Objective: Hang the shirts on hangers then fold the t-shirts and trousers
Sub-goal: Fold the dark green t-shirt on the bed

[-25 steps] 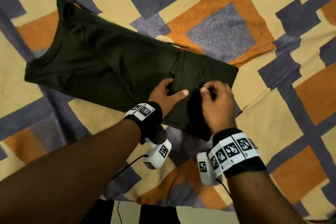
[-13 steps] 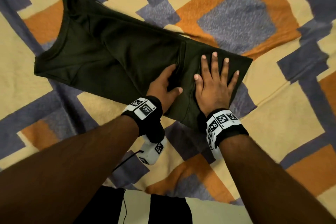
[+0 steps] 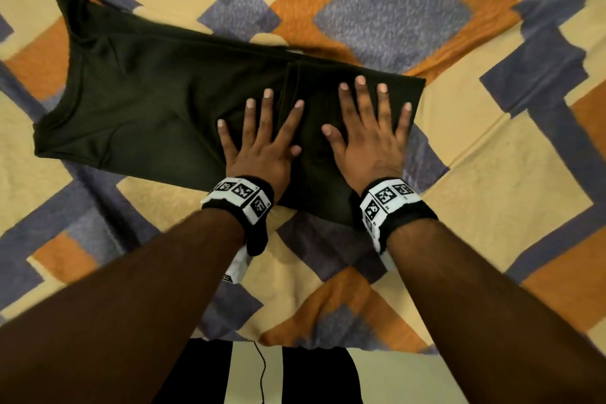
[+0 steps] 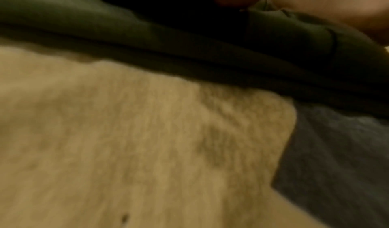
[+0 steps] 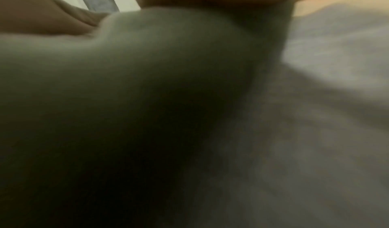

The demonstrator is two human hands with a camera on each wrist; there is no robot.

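Observation:
A dark green t-shirt point(image 3: 157, 102) lies flat on the patterned blanket point(image 3: 492, 200), its sides folded in to a long strip, neck at the upper left, hem end at the right. My left hand point(image 3: 262, 138) presses flat on it with fingers spread, just left of a fold line. My right hand point(image 3: 370, 128) presses flat on the folded-over right end. In the left wrist view the shirt's layered edge point(image 4: 210, 51) lies on the blanket, blurred. In the right wrist view the dark fabric point(image 5: 126, 98) fills the frame.
The blanket of orange, cream and purple blocks covers the whole surface around the shirt. Its near edge point(image 3: 328, 346) runs just in front of me, with my dark trouser legs point(image 3: 314, 377) and pale floor below it. A thin black cable point(image 3: 262, 371) hangs there.
Both hands let go of the pinched fold at the shirt's right end and spread flat on it, the right first, then the left. The view has moved closer.

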